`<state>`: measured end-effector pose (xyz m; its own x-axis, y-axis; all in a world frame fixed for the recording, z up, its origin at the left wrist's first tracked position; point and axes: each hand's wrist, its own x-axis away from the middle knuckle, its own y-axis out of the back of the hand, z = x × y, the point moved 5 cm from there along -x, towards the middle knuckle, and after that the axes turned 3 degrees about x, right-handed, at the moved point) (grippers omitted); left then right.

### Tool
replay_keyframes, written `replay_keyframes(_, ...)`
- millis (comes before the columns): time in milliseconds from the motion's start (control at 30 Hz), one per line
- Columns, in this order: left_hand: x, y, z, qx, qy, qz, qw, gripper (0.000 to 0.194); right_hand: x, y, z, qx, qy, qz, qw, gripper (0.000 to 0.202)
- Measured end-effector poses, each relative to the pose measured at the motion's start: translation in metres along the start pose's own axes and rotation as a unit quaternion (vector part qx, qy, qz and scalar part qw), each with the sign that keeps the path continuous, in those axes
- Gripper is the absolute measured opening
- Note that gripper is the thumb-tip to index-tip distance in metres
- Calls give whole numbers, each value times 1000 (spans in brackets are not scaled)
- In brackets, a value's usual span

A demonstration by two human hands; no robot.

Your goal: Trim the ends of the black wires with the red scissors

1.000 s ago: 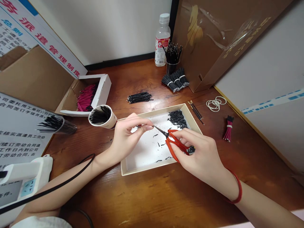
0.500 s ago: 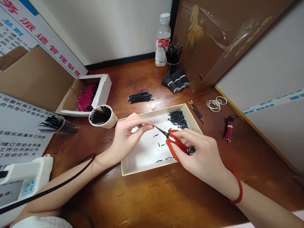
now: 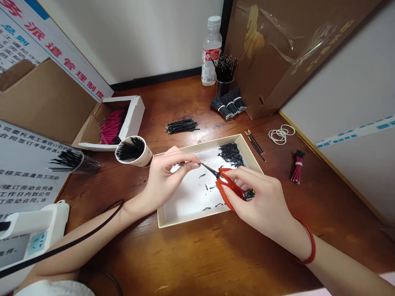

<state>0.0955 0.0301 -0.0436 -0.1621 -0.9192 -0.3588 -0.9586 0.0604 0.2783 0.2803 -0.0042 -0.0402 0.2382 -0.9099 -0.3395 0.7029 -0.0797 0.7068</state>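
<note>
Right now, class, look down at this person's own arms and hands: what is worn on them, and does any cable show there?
Both the left hand and right hand are ungloved. A red, cord-like bracelet circles the right wrist. A whitish sleeve shows by the left elbow, and a black cable crosses the left forearm.

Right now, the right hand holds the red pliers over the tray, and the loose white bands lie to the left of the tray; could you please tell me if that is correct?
Not quite: the head view shows the white bands to the right of the tray, not the left. The right hand does hold the red pliers over it.
</note>
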Motion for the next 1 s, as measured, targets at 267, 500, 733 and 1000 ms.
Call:
replay_keyframes(267,0,0,0,9,2,-12,1000,14,-1,0,1,4,12,-6,1000,5)
replay_keyframes(500,0,0,-1,10,0,-12,1000,14,0,0,1,-1,9,-7,1000,5)
replay_keyframes(733,0,0,0,6,-8,-5,1000,14,0,0,1,-2,12,-6,1000,5)
replay_keyframes(1000,1,0,0,5,-15,-3,1000,14,0,0,1,-2,18,-10,1000,4)
